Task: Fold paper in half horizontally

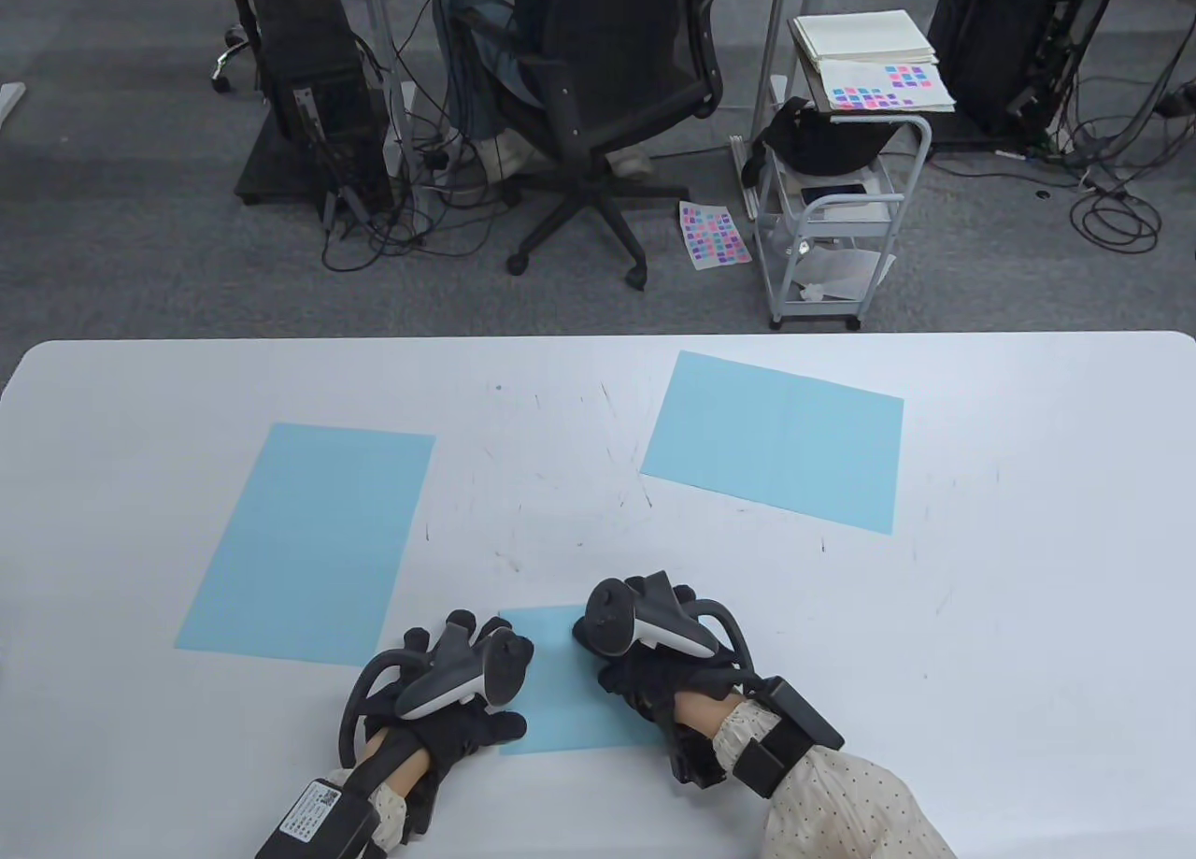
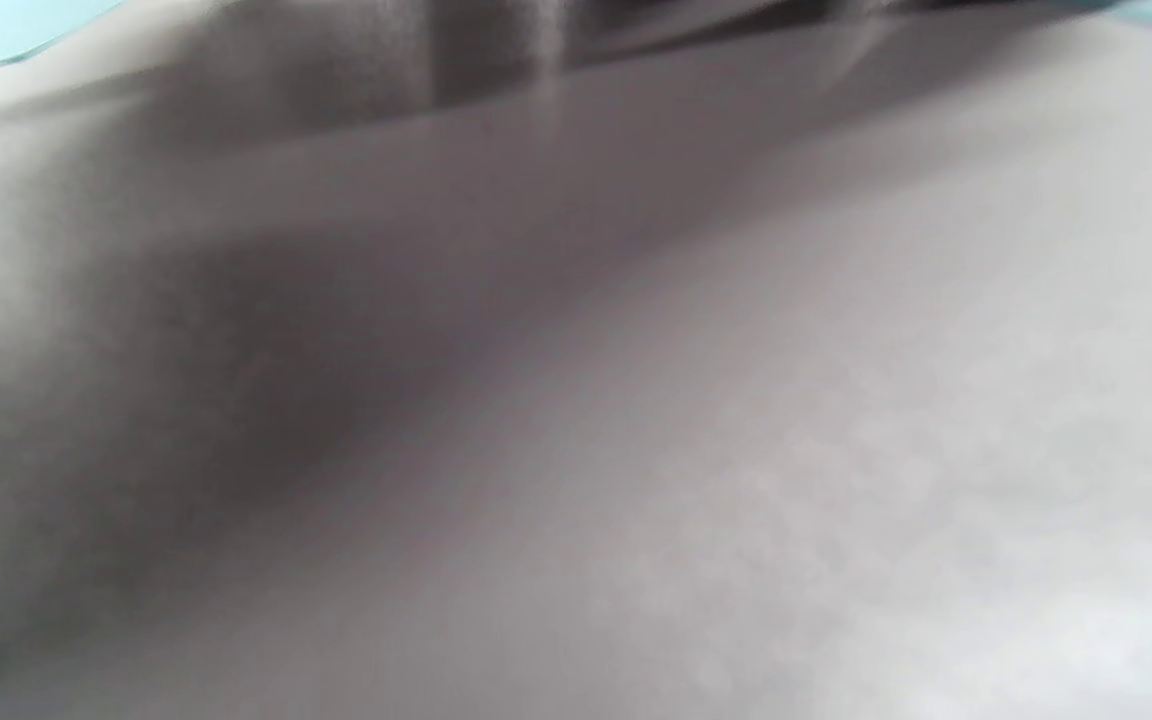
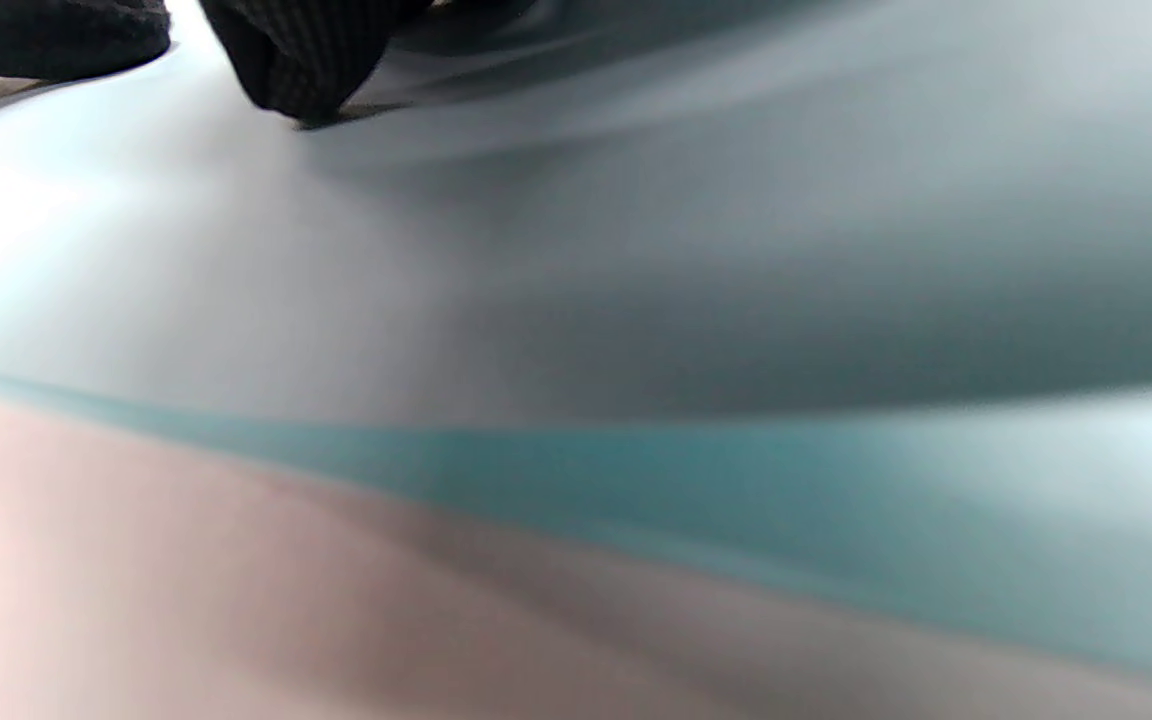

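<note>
Grey carpet floor (image 1: 140, 242) beyond table, cables strewn. White table (image 1: 1028, 569) scuffed with dark marks. Black office chair (image 1: 607, 83) behind; white wire cart (image 1: 841, 205) holding papers. Light blue sheet (image 1: 304, 541) at left, another blue sheet (image 1: 775, 438) at right, both flat. Small folded blue paper (image 1: 561, 681) at near edge, between hands. Left hand (image 1: 458, 700) and right hand (image 1: 654, 653) press on it, fingers flat as far as visible.

The table view looks down from above the person, facing 12 o'clock across the white table (image 1: 981, 616) to the office floor. Both wrist views skim the tabletop at very close range, blurred; the right shares the blue paper (image 3: 736, 480).
</note>
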`<action>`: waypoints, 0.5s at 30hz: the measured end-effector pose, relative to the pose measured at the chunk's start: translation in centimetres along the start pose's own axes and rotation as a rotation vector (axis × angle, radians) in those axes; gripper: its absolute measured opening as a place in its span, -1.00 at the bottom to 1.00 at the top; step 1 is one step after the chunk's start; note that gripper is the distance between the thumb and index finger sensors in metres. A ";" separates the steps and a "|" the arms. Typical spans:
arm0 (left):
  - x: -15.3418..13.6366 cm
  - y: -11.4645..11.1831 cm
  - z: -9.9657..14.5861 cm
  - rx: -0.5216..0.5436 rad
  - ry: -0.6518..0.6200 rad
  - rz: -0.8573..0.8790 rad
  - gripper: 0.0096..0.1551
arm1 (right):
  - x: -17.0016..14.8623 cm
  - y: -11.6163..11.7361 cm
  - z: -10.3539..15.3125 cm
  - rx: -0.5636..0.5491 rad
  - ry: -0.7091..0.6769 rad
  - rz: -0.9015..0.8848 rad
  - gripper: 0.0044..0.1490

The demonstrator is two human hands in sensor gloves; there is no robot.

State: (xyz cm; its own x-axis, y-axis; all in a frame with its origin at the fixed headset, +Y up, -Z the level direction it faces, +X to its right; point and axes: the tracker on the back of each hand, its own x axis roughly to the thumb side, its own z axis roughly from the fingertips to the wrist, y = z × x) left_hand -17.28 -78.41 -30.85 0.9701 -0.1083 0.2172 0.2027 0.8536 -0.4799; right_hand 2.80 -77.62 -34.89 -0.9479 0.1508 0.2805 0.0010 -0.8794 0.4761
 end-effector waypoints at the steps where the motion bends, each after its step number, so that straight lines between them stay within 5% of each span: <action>1: 0.0 0.0 0.0 -0.001 0.001 -0.001 0.00 | -0.2 0.0 0.0 0.000 0.004 -0.002 -0.17; 15: -0.1 -0.1 -0.1 -0.011 0.001 0.012 0.00 | -2.5 -0.2 0.8 -0.006 0.058 -0.019 -0.17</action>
State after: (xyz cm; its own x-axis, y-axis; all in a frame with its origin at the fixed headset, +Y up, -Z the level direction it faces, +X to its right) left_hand -17.36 -78.49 -30.88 0.9725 -0.0991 0.2106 0.1930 0.8490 -0.4918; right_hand 5.39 -77.47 -34.97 -0.9647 0.1408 0.2227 -0.0185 -0.8793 0.4759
